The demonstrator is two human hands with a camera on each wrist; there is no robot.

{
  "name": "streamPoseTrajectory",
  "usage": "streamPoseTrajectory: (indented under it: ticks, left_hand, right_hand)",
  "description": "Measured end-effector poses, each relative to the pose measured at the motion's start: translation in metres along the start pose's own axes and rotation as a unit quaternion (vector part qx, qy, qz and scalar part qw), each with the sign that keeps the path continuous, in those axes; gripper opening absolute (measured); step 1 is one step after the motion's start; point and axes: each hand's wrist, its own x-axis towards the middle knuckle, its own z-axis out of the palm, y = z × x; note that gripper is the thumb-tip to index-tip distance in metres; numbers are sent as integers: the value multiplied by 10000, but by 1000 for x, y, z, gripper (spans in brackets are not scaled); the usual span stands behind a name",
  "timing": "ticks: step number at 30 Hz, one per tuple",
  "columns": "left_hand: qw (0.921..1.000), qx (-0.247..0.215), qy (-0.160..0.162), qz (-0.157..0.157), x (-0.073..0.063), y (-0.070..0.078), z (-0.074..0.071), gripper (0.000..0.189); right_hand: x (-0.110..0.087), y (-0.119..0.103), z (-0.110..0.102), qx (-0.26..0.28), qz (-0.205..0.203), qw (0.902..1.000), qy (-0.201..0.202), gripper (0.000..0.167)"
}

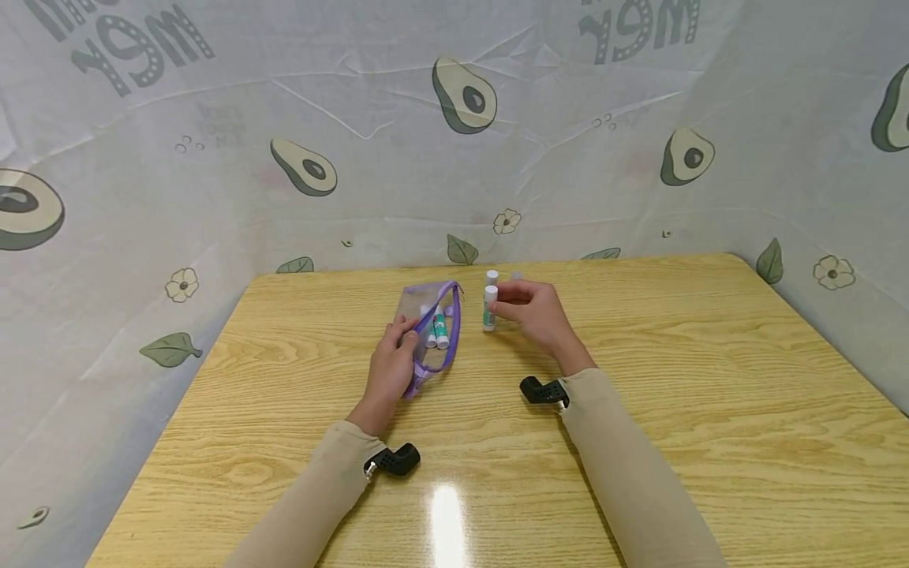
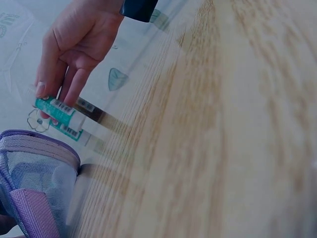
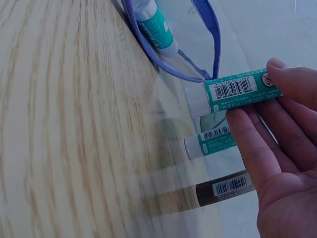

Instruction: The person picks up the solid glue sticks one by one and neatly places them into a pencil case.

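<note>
My left hand [image 1: 390, 363] grips the near-left side of a mesh zip pouch [image 1: 410, 304] with purple trim, its mouth standing wide toward the right. Inside the pouch lie green-and-white glue sticks [image 1: 441, 330]. To the right of the pouch, my right hand [image 1: 536, 315] pinches another glue stick [image 3: 237, 91] between thumb and fingers. That stick is upright, white cap on top, its barcode facing the right wrist camera. Just behind it stand a second green glue stick [image 3: 216, 141] and a dark-barrelled stick [image 3: 225, 188], partly hidden by the right hand in the head view.
The wooden table [image 1: 710, 394] reaches back to a pale curtain [image 1: 398, 197] printed with avocados and leaves. Black wrist-camera mounts stick out from both sleeves, the left mount [image 1: 398, 460] low over the table and the right mount [image 1: 543, 390] nearer the sticks.
</note>
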Motion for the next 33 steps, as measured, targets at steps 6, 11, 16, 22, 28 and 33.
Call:
streamPoseTrajectory:
  ticks: [6, 11, 16, 22, 28, 33]
  left_hand:
    - [10000, -29, -11, -19, 0, 0, -1, 46]
    - [10000, -10, 0, 16, 0, 1, -1, 47]
    - [10000, 7, 5, -12, -1, 2, -2, 47]
    - [10000, -28, -14, 33, -1, 1, -1, 46]
    - [10000, -43, -48, 29, -2, 3, -2, 46]
    - [10000, -49, -51, -2, -2, 3, -3, 46]
  right_hand:
    - [0, -9, 6, -146, -140, 9998, -81, 35]
    - [2, -13, 10, -185, -142, 9997, -93, 39]
    - [2, -15, 16, -157, -120, 9998, -79, 40]
    - [2, -17, 24, -148, -123, 9998, 11, 38]
    - [2, -18, 29, -140, -143, 9998, 0, 39]
    - [3, -19, 35, -157, -96, 9998, -7, 38]
